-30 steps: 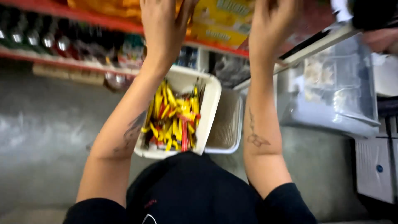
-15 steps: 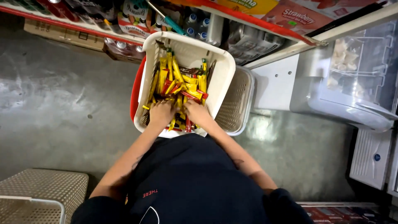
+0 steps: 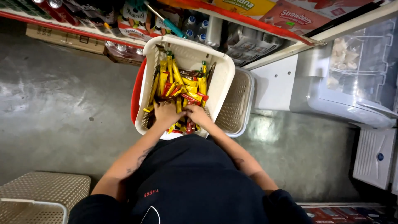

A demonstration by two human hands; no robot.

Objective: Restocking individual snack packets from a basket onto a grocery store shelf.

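Observation:
A cream plastic basket [image 3: 226, 70] stands on the floor below me, filled with several yellow and red stick-shaped packets [image 3: 180, 85]. My left hand [image 3: 166, 115] and my right hand [image 3: 197, 115] both reach down into the basket's near end, side by side, with fingers curled among the packets. Whether each hand has hold of a packet is hidden by the hands themselves. My dark shirt covers the lower middle of the view.
A second cream basket [image 3: 237, 105] sits right of the first, something red [image 3: 135, 95] behind its left side. Another lattice basket [image 3: 39, 195] is at lower left. Shelves with bottles and boxes [image 3: 124, 25] run along the top; a clear plastic bin [image 3: 352, 79] stands right.
A second ago both my hands were raised at the shelf. They came down into the basket half a second ago, and have since shifted slightly among the packets.

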